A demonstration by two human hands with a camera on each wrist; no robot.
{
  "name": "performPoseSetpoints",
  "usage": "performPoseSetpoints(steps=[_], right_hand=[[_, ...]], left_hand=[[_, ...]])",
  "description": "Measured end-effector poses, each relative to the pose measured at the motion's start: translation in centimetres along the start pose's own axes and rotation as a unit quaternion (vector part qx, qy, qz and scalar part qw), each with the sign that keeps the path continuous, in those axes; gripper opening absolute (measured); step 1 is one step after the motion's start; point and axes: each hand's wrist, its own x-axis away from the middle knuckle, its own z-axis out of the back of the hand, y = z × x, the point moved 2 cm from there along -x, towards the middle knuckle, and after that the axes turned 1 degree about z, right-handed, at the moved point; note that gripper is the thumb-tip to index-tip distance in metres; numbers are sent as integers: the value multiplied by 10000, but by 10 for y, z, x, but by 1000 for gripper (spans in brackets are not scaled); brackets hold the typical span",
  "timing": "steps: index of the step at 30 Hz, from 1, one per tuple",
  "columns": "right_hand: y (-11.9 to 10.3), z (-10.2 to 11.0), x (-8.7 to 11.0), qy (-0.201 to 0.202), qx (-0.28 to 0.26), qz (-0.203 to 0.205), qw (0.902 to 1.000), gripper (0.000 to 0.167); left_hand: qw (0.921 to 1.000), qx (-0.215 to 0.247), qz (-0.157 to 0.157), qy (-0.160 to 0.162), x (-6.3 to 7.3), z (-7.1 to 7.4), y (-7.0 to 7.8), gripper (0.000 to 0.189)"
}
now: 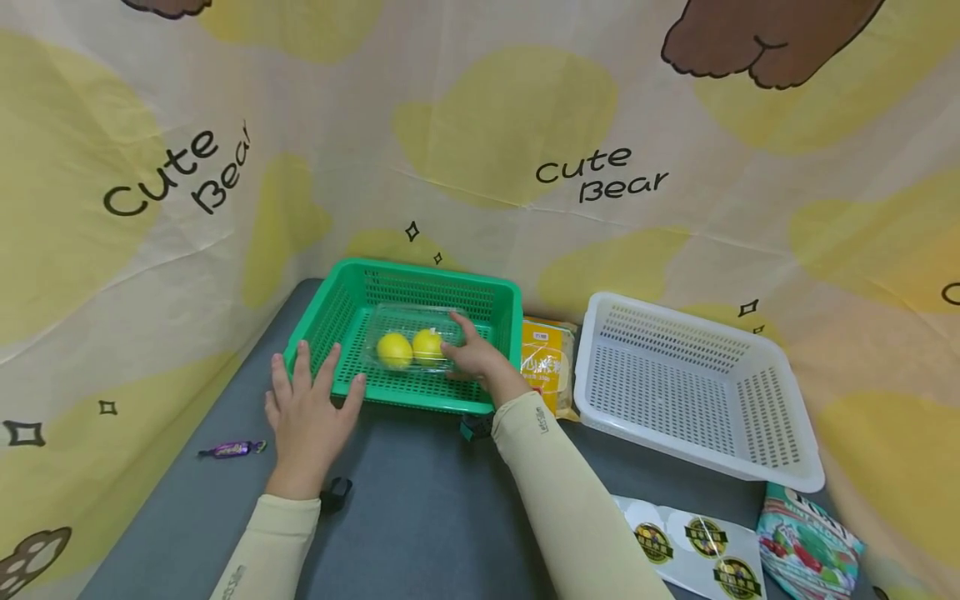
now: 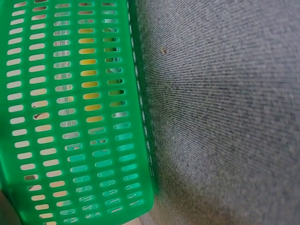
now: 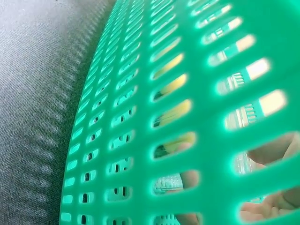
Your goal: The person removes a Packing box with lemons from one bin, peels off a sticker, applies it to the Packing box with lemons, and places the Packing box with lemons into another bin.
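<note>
the right hand (image 1: 468, 358) holds the clear lemon box (image 1: 411, 337) inside the green basket (image 1: 341, 312). the left hand (image 1: 306, 408) rests flat and open against its edge.

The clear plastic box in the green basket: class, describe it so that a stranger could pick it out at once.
Start at the green basket on the grey table, left of the white basket. Inside it lies the clear plastic box, with the right hand at its side. It alone is transparent and holds two yellow lemons.
</note>
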Motion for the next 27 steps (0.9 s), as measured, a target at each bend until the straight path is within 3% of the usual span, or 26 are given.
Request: performPoseSetpoints(steps=[27], right_hand=[[1,-4,13,669,727,294,9947,64]], left_hand=[[10000,-1,79,-21,3,0,0,73]])
